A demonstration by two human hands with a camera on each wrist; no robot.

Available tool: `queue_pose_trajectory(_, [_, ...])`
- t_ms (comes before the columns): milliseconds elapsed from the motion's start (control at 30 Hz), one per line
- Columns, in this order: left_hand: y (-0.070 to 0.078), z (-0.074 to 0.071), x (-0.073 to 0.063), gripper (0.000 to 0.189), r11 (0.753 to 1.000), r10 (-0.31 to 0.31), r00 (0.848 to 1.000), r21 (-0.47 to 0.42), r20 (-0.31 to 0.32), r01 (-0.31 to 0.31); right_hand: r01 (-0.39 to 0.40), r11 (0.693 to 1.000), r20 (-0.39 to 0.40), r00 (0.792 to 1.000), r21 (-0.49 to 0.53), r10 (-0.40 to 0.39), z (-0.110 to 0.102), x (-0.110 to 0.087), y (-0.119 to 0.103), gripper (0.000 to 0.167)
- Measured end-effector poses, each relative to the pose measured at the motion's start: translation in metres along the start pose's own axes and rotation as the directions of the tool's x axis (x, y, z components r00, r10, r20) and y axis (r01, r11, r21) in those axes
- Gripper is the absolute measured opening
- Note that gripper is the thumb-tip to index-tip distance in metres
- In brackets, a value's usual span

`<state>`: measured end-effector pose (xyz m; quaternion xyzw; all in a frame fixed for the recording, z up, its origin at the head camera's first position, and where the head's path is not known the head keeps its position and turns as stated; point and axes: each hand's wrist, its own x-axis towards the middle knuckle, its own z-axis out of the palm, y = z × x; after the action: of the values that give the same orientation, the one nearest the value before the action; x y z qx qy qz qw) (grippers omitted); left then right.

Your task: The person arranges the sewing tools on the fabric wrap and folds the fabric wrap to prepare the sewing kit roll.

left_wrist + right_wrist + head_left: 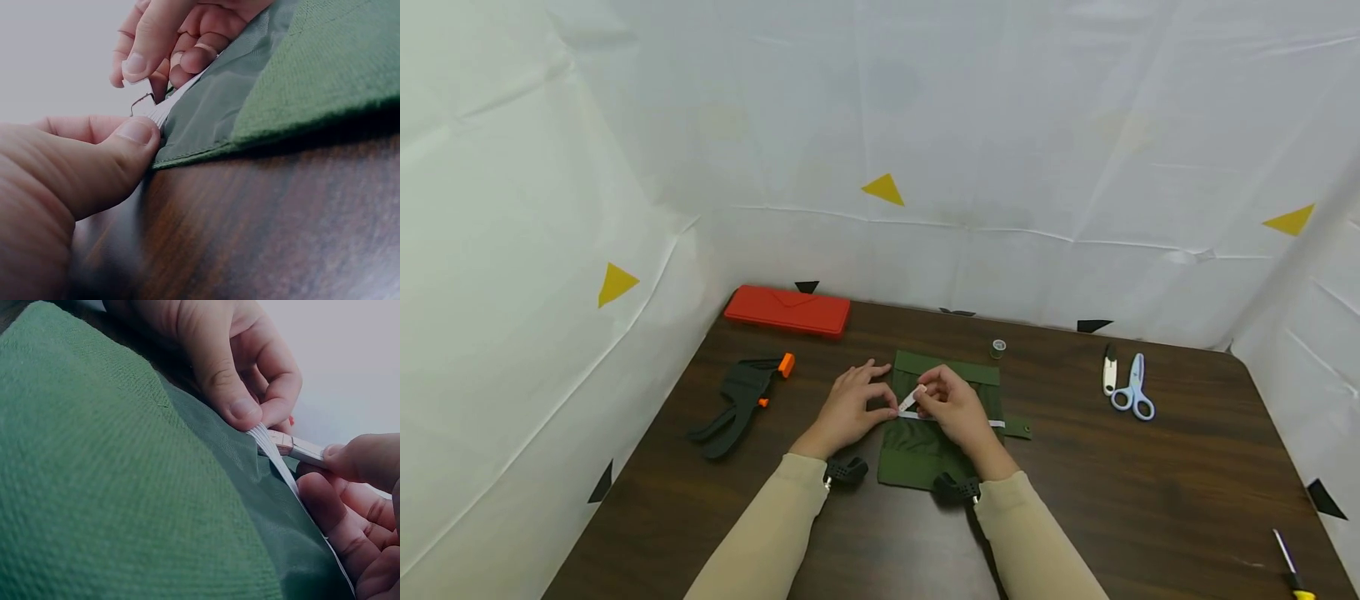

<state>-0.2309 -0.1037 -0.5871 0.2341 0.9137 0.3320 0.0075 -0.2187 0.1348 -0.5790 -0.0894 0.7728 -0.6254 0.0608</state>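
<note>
Left hand (852, 410) pinches elastic (273, 453) at the cloth's (910, 470) nine o'clock; right hand (957, 410) pinches a strip (912, 398). Loosened fingers could let elastic slip.

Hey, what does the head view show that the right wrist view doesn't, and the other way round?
Only the head view shows the spool, the scissors, the white-and-black tool and the yellow-handled screwdriver. Only the right wrist view shows the fine ribs of the white strip and the weave of the green cloth. Both show the left hand at the strip and the right hand pinching a small pale piece.
</note>
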Motion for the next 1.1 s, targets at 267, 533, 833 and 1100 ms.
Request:
queue_pose_trajectory(267, [-0.001,0.002,0.003,0.01,1.0,0.024,1.0,-0.001,0.0,-0.024,0.006,0.998,0.022,1.0,-0.056,-0.005,-0.004,0.0,-0.003,0.025])
queue_pose_trajectory(533, [-0.003,0.003,0.004,0.009,1.0,0.019,1.0,-0.019,0.0,-0.019,0.001,0.997,0.02,1.0,-0.073,0.0,-0.003,0.0,-0.002,0.027])
queue_pose_trajectory(833, [-0.003,0.001,0.0,0.005,1.0,0.017,1.0,-0.022,0.011,-0.016,0.0,0.993,-0.028,1.0,-0.116,-0.003,0.004,0.001,0.0,0.02])
queue_pose_trajectory(1100, [-0.003,0.002,-0.001,0.006,0.999,0.035,0.999,-0.012,0.001,-0.035,-0.004,0.986,-0.026,1.0,-0.164,0.0,0.006,0.001,-0.002,0.018])
